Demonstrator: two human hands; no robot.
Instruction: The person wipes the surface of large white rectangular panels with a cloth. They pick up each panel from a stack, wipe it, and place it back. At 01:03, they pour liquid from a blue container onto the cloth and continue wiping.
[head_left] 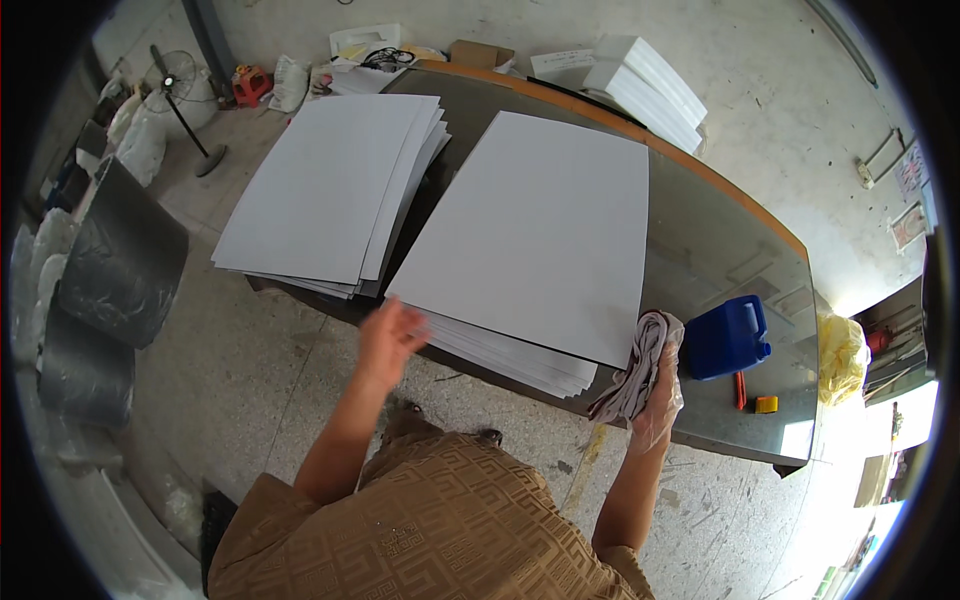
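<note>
My left hand [392, 338] is bare and smeared by motion at the near left corner of the right-hand stack of white sheets [540, 230]. Whether its fingers touch or grip the top sheet I cannot tell. The top sheet lies skewed over the sheets [500, 355] beneath, whose near edges show. My right hand [657, 405] wears a clear plastic glove and is closed round a folded greyish cloth [638, 372] with dark reddish edging. This cloth is at the near right corner of the top sheet. Another stack of white sheets [325, 185] lies to the left, its edges uneven.
On the dark table [710, 235], right of my right hand, stand a blue jerrycan [722, 338], a red tool [740, 390] and a small yellow item [766, 404]. White slabs [648, 90] lean beyond the far edge. A fan [185, 115] and dark wrapped rolls [120, 255] stand left.
</note>
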